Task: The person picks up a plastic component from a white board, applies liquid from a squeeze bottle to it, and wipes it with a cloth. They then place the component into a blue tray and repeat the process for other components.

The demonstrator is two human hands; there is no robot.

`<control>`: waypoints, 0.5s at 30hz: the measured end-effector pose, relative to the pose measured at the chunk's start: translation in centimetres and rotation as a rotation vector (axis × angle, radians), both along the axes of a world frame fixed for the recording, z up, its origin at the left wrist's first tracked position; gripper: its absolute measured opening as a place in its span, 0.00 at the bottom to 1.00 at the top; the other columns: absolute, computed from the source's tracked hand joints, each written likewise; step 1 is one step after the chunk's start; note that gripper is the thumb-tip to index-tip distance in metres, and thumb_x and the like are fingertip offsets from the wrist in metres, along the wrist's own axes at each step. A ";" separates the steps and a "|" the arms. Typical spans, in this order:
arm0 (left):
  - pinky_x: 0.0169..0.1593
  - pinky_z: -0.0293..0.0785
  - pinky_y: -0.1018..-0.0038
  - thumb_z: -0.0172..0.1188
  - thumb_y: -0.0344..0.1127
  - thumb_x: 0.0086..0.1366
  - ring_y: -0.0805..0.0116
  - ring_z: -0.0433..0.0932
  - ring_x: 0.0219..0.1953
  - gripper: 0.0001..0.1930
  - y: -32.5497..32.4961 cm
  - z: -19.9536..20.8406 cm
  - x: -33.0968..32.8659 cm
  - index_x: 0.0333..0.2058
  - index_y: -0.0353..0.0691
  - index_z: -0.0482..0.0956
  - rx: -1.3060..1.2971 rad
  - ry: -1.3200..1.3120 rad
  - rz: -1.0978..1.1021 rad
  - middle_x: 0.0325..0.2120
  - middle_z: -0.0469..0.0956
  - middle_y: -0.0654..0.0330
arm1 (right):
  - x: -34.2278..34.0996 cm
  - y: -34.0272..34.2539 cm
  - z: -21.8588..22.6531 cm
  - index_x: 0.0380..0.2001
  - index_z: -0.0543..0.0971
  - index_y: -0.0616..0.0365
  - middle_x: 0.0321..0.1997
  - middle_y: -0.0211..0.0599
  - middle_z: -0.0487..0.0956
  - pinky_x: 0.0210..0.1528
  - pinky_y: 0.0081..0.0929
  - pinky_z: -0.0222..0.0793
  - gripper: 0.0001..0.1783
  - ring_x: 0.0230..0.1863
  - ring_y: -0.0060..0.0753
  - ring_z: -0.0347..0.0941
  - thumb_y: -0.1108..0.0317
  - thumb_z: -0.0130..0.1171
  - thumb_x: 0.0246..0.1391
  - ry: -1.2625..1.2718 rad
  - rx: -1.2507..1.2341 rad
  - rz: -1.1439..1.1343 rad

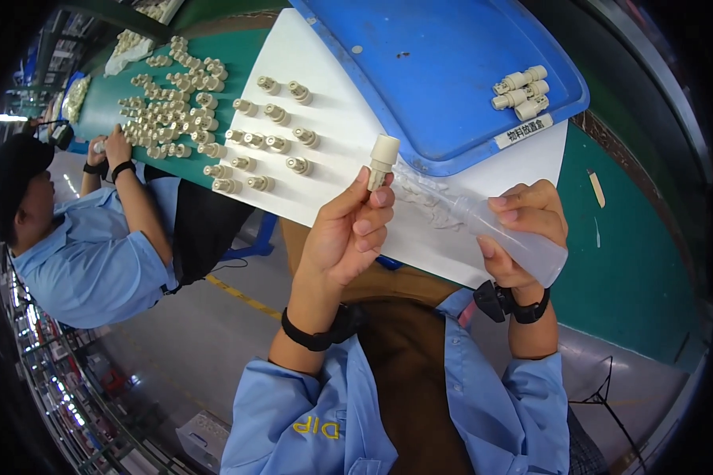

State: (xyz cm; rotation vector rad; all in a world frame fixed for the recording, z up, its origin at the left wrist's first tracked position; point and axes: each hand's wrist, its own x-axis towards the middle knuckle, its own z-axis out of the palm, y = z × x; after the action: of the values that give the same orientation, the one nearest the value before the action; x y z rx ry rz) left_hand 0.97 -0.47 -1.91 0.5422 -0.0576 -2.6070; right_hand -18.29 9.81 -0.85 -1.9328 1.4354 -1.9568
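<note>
Between the thumb and fingers of my left hand (345, 233) stands a cream plastic fitting (384, 150), wide cap up and narrower, slotted body below. My fingers cover its lower end. My right hand (535, 214) is wrapped round a translucent squeeze bottle (543, 260), tilted with its narrower end toward the fitting. I cannot make out whether the tip touches it. Beneath lies a white paper sheet (333, 186) with a crumpled, clear-whitish material (428, 198). Several similar fittings (277, 144) rest in loose rows on the sheet, left of my left hand.
A blue tray (444, 162) at the back holds several fittings (523, 93). Many more fittings (166, 115) crowd the green tabletop (238, 51) at left, where a co-worker (95, 245) handles something small. A small wooden-looking stick (596, 190) lies on the right.
</note>
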 end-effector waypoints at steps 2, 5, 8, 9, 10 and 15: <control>0.14 0.60 0.88 0.42 0.41 0.68 0.82 0.58 0.16 0.16 0.0 0.1 0.3 0.45 0.32 0.65 0.082 0.061 -0.018 0.26 0.67 0.63 | -0.5 -0.1 0.1 0.31 0.72 0.60 0.30 0.42 0.75 0.22 0.20 0.63 0.16 0.23 0.28 0.67 0.72 0.64 0.35 0.008 -0.027 0.004; 0.15 0.61 0.88 0.44 0.40 0.68 0.82 0.61 0.17 0.15 0.6 1.2 0.8 0.44 0.32 0.66 -0.106 -0.118 0.045 0.26 0.68 0.63 | -1.3 0.1 -0.1 0.33 0.71 0.60 0.31 0.42 0.74 0.25 0.21 0.63 0.16 0.24 0.28 0.66 0.72 0.62 0.38 -0.032 -0.058 0.021; 0.17 0.63 0.87 0.47 0.38 0.66 0.82 0.64 0.19 0.14 0.8 2.4 3.0 0.42 0.32 0.68 -0.429 -0.411 0.156 0.26 0.69 0.62 | -1.8 0.3 -0.2 0.35 0.70 0.60 0.33 0.43 0.73 0.29 0.22 0.64 0.17 0.27 0.28 0.65 0.71 0.61 0.40 -0.071 -0.074 0.006; 0.19 0.64 0.86 0.49 0.37 0.65 0.81 0.67 0.21 0.14 0.7 2.9 4.1 0.41 0.31 0.69 -0.650 -0.606 0.222 0.26 0.70 0.62 | -1.9 0.4 -0.1 0.36 0.70 0.60 0.33 0.43 0.73 0.30 0.22 0.64 0.17 0.28 0.28 0.65 0.70 0.61 0.41 -0.064 -0.071 -0.025; 0.20 0.66 0.86 0.52 0.36 0.64 0.81 0.69 0.22 0.13 0.5 3.3 5.0 0.40 0.31 0.70 -0.870 -0.800 0.287 0.26 0.71 0.62 | -1.9 0.4 -0.1 0.37 0.70 0.60 0.34 0.43 0.72 0.31 0.23 0.64 0.17 0.29 0.29 0.64 0.70 0.61 0.42 -0.056 -0.068 -0.058; 0.23 0.68 0.78 0.57 0.31 0.59 0.70 0.73 0.23 0.08 -1.1 4.5 8.5 0.37 0.37 0.75 -1.486 -1.375 0.329 0.24 0.72 0.61 | -1.4 0.3 -0.3 0.36 0.70 0.60 0.33 0.43 0.72 0.33 0.24 0.65 0.17 0.31 0.30 0.65 0.68 0.62 0.43 -0.061 -0.055 -0.075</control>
State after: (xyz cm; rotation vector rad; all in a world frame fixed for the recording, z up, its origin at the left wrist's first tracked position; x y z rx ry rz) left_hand 9.44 -1.58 2.62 1.2965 -1.8238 -0.8602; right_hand -19.67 10.11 -1.20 -1.8485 1.4749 -2.0891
